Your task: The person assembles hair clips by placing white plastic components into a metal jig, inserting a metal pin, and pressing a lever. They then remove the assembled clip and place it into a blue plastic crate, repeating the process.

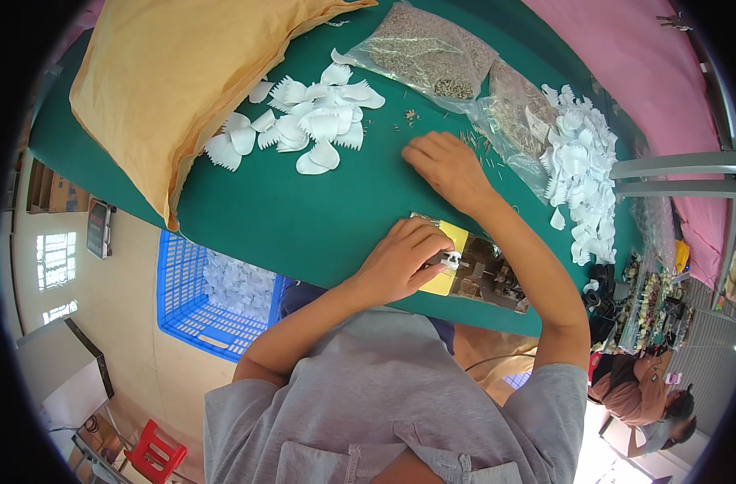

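Left hand [404, 256] curls around a small white-and-dark piece [451, 260], over a yellow block [458, 235] at the near edge of the green table [295, 218]. Right hand [451, 171], farther off, bends its fingers beside scattered metal pins [487, 153]; I can't tell if it's pinching any. White toothed pieces [321, 121] lie far left.

A green surface [279, 218] stands over a tan floor [134, 327]. At left are a red seat [156, 452] and gridded bright patches [56, 260], windows or reflections, unclear which. Grey metal rails [682, 166] cross pink material [642, 73] at right; white light [618, 468] glares lower right.
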A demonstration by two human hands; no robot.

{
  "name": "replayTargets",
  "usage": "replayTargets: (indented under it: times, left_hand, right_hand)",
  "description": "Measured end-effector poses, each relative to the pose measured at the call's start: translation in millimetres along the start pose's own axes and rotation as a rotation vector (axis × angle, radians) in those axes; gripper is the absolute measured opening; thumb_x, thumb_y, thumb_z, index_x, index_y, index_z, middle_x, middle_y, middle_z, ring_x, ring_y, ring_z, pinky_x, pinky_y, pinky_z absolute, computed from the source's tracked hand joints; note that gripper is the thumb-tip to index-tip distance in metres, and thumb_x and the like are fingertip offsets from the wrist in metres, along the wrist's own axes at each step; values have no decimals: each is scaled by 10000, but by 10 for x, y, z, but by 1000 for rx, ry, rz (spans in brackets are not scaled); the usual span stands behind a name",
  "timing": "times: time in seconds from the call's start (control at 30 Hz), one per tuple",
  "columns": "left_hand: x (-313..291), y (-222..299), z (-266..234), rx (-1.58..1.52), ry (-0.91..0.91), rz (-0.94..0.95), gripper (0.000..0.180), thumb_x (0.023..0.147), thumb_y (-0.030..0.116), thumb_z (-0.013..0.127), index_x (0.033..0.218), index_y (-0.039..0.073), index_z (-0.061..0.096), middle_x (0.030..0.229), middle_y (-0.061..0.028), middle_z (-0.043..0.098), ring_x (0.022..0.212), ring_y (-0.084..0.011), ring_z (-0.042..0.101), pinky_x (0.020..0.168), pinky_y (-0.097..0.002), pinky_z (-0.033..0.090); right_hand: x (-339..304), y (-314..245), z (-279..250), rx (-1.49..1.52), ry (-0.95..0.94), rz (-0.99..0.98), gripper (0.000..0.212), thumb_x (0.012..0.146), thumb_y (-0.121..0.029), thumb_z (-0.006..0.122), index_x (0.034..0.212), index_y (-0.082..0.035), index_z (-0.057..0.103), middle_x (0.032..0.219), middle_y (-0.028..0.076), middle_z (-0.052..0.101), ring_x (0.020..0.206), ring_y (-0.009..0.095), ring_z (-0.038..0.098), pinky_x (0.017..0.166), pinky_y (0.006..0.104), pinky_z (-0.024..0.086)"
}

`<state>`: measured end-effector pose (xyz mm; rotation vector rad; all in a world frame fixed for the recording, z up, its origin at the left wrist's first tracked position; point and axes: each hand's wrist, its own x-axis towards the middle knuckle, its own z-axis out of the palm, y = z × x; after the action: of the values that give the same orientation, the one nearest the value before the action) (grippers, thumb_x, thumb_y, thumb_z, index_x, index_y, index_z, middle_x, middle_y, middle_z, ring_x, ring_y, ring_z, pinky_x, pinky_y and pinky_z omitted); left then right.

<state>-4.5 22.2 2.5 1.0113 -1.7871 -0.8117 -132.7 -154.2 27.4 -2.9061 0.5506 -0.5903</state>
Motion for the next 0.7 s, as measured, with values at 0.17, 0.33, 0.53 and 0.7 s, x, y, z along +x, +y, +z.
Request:
replayTargets:
  times: [0.17, 0.33, 0.53, 0.7]
  left_hand:
    - [-9, 9, 6, -5, -6, -18, 303, 885, 132, 778, 1150, 66, 645, 1155, -83, 664, 1157, -320, 587, 1025, -446, 442]
    - [-34, 14, 18, -18, -5, -14, 301, 886, 122, 772, 1152, 67, 643, 1156, -83, 662, 1163, -321, 583, 1026, -446, 441]
    - [21, -2, 29, -19, -14, 23, 317, 886, 155, 781, 1153, 56, 642, 1127, -99, 656, 1124, -330, 593, 1013, -448, 441]
    - [10, 4, -15, 41, -2, 0, 294, 912, 182, 761, 1155, 67, 644, 1123, -110, 655, 1119, -338, 591, 1008, -455, 443]
  right_hand:
    - [-55, 7, -37, 99, 78, 28, 190, 901, -43, 724, 1086, -85, 739, 1009, 85, 715, 928, 284, 672, 824, 383, 548]
    - [-45, -178, 39, 300, 68, 606, 120, 897, -112, 778, 1003, -55, 789, 977, 82, 731, 866, 212, 688, 766, 344, 555]
    - [-63, -228, 172, 372, 67, 635, 132, 899, -142, 786, 966, -30, 768, 872, 103, 692, 842, 214, 679, 776, 331, 554]
    - [-211, -463, -449, 654, 24, 698, 169, 962, -148, 737, 1019, 11, 741, 937, 67, 725, 835, 139, 650, 783, 294, 515]
